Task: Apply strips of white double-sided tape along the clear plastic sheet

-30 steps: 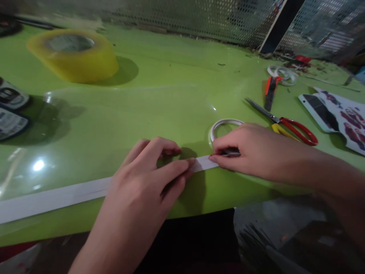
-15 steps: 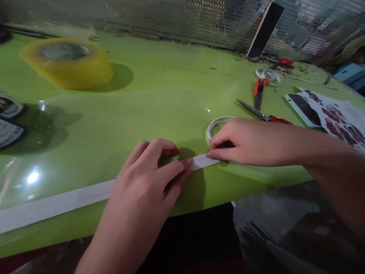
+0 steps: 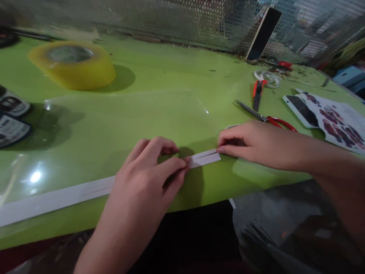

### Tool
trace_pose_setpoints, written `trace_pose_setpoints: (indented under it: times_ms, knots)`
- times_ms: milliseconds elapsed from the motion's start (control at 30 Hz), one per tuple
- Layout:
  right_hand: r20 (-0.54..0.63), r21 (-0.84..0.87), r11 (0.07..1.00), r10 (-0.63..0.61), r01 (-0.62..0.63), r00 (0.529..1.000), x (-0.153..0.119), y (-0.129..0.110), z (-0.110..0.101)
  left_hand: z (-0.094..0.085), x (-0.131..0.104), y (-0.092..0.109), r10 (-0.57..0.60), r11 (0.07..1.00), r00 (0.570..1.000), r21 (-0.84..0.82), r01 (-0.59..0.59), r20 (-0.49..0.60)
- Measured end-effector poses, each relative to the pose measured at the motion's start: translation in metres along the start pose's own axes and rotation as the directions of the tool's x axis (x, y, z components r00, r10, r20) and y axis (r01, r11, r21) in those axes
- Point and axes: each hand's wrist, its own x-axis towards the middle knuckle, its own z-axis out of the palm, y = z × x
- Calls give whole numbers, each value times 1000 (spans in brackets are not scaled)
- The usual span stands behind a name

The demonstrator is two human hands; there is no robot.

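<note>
A long white strip (image 3: 59, 198) lies along the front of the green table, rising slightly toward the right. My left hand (image 3: 148, 179) rests over it, thumb and index finger pinching the strip near its right part. At the strip's right end, my right hand (image 3: 251, 144) pinches the upper edge, where a thin dark gap runs lengthwise between two layers. The lower corner of that end shows free. Behind my right hand, a thin white ring (image 3: 232, 126) is mostly hidden.
A yellow tape roll (image 3: 76, 68) stands at the back left, dark labelled items (image 3: 13, 121) at the left edge. Red-handled scissors (image 3: 266, 118), an orange-and-black cutter (image 3: 258, 93), a phone (image 3: 302, 110) and printed sheets (image 3: 336, 121) lie right. A dark upright block (image 3: 264, 34) stands behind.
My right hand has shifted slightly right to the strip's end, uncovering that end and covering more of the white ring. My left hand keeps its pinch. The view has shifted slightly.
</note>
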Motion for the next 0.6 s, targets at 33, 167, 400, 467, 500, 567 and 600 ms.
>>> trace_pose_setpoints:
  times_ms: [33, 167, 400, 467, 500, 567, 600]
  knots:
    - [5, 3, 1000, -5, 5, 1000, 0, 0, 1, 0, 0, 0, -1, 1000, 1000, 4, 1, 5]
    - [15, 2, 1000, -17, 17, 1000, 3, -2, 1, 2, 0, 2, -28, 999, 999, 40, 27, 23]
    - [8, 4, 1000, -12, 12, 1000, 6, -3, 1, 0, 3, 5, -37, 998, 999, 49, 36, 21]
    - [8, 5, 1000, -24, 24, 1000, 6, -1, 1, -1, 3, 6, -44, 998, 999, 43, 43, 20]
    - [8, 3, 1000, -28, 28, 1000, 7, -1, 1, -1, 3, 6, -46, 998, 999, 41, 46, 22]
    - [3, -1, 1000, -27, 27, 1000, 7, 0, 2, -1, 2, 6, -40, 998, 999, 41, 39, 15]
    - [-1, -5, 1000, -19, 19, 1000, 7, -1, 3, -1, 1, 5, -33, 999, 999, 41, 33, 14]
